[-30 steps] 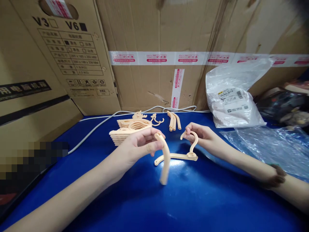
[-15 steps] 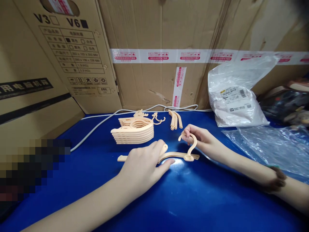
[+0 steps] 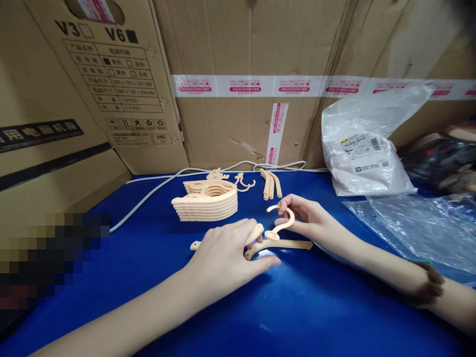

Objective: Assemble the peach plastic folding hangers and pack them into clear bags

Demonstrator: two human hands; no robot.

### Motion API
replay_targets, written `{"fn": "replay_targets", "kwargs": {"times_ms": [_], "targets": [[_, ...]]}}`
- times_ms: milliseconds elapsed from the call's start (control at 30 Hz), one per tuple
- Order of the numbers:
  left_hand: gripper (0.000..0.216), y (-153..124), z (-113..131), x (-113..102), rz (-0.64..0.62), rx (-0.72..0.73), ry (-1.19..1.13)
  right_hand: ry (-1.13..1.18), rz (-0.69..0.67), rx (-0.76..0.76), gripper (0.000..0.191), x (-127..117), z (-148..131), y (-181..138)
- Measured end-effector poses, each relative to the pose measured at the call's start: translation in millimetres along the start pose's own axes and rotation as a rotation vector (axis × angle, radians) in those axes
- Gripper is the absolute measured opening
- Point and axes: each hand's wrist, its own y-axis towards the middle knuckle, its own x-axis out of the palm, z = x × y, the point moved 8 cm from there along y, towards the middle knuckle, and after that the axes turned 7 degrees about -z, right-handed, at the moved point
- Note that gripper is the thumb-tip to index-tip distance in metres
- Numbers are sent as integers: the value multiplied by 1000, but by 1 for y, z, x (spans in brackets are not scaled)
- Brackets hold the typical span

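Between the fingertips of my right hand (image 3: 303, 214) is a beige plastic hanger hook (image 3: 289, 218), its flat oval base tilted down toward my left hand. My left hand (image 3: 226, 258) is over a beige hanger arm (image 3: 256, 233), fingers curled on it and thumb held apart; the arm's two ends stick out on either side of the hand. A second curved hanger arm (image 3: 288, 244) lies on the table just right of the left fingers, below the hook's base. Whether the left fingers touch this second arm cannot be told.
A stack of beige hanger parts (image 3: 204, 208) stands behind my left hand, with loose hooks (image 3: 245, 184) beside it. Several curved arms (image 3: 270, 184) lie farther right. A white cable (image 3: 148, 201), cardboard boxes (image 3: 238, 44), a white plastic bag (image 3: 366, 163) and clear film (image 3: 412, 228) surround the blue table (image 3: 297, 312).
My right hand has brought the hook leftward, so its base moved from the right end of the lying arm toward its left end. My left hand shifted slightly right with its arm.
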Motion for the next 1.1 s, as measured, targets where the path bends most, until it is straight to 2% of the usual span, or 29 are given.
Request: {"fn": "replay_targets", "kwargs": {"times_ms": [67,167,400,567,633,700,833,1000,1100], "targets": [[47,0,1,-3,44,28,-63,4,-28,2,24,3,1,-1],[39,-1,-1,-6,105,72,-126,-21,-64,7,23,6,3,-1],[21,-1,-2,-5,100,152,-238,-29,-36,-32,17,0,-3,-3],[34,0,-4,-7,161,104,-152,370,4,74,38,6,4,-7],[34,-1,-6,-9,192,82,-129,488,22,156,36,10,11,-10],[32,-1,-8,-10,216,67,-109,534,-16,222,25,17,15,-11],[30,-1,-7,-9,205,77,-41,522,-86,229,21,23,14,-12],[19,-1,-3,-4,143,101,-22,393,-14,179,18,11,17,-10],[26,-1,-4,-2,130,105,-32,383,41,167,18,2,23,-8]]}}
